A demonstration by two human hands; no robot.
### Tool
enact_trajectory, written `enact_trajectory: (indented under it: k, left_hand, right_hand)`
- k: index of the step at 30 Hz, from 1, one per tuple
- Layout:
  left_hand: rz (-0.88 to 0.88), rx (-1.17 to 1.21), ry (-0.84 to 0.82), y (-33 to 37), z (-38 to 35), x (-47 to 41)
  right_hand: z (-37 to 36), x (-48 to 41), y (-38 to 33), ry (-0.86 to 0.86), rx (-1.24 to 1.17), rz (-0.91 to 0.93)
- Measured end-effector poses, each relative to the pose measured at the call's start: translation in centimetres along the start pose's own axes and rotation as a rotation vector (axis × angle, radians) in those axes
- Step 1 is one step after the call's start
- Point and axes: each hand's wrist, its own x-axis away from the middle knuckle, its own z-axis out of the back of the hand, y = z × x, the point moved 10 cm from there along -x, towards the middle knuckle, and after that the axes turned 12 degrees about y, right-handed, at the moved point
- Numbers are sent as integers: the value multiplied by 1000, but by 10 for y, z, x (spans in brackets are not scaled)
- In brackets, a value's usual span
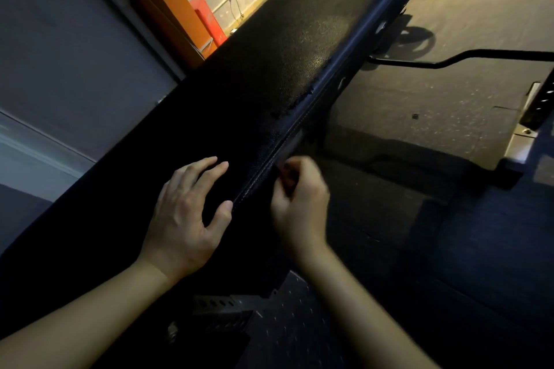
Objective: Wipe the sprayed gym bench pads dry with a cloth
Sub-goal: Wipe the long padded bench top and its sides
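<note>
In the head view, the left hand [186, 213] lies flat on the near part of the black bench pad [269, 54], fingers spread wide. The right hand [299, 201] sits at the pad's right edge, fingers curled round a pale, blurred strip, apparently the cloth [292, 144]. Droplets [299, 99] bead along the stitched seam [254, 180] farther up. A pass kept to the flat top would likely miss them, leaving wet in the stitching, and a bunched cloth may only smear. The pad is long and narrow — pebble-grained vinyl with a rounded side, probably slick where wet.
</note>
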Motion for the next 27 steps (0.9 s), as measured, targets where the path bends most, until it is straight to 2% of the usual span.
enact_trajectory:
  k: [3, 5, 9, 11, 15, 19, 24, 27]
  left_hand:
    - [-5, -10, 2, 0, 0, -1]
    - [-5, -4, 2, 0, 0, -1]
    - [-6, 3, 5, 0, 1, -1]
    - [-4, 11, 5, -1, 1, 0]
    - [-1, 15, 9, -1, 1, -1]
    - [6, 26, 8, -2, 1, -1]
    - [-5, 13, 4, -1, -1, 0]
    - [-5, 16, -4, -1, 0, 0]
  right_hand:
    - [-8, 42, -27, -208, -54, 179]
    - [-8, 16, -27, -193, 8, 288]
    - [9, -63, 5, 15, 72, 115]
    - [23, -79, 21, 72, 84, -8]
    - [60, -95, 36, 311, 7, -221]
    - [31, -77, 16, 230, -193, -337]
    - [25, -26, -1, 166, -309, -299]
    - [17, 1, -8, 58, -431, -304]
